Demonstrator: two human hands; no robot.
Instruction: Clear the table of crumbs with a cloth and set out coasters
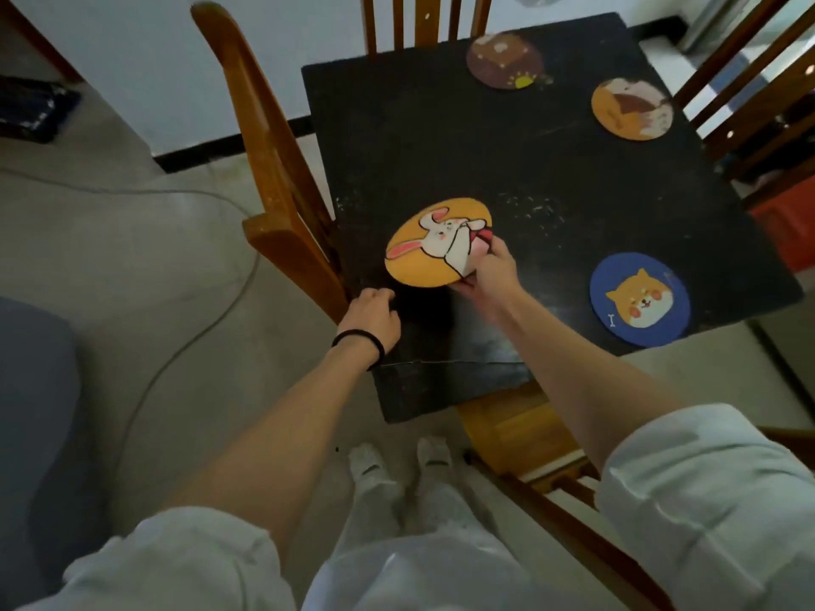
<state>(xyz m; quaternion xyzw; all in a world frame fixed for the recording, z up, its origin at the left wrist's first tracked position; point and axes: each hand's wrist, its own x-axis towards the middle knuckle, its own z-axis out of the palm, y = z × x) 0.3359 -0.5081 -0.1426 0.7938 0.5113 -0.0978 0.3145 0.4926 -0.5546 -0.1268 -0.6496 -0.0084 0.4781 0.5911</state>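
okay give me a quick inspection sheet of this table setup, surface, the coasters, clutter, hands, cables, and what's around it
Surface: black table, white specks near the middle, worn patch at the near edge.
Job's things: blue dog coaster, orange dog coaster and brown coaster lie flat; yellow rabbit coaster is held tilted above the table. Cloth: nothing seen.
Clutter: nothing seen besides the specks.
Hands: right hand grips the rabbit coaster's edge; left hand rests at the table's near-left corner, holding nothing, black band on the wrist.
Cables: grey cable loops across the floor on the left.
Surroundings: wooden chairs on every side, tiled floor.
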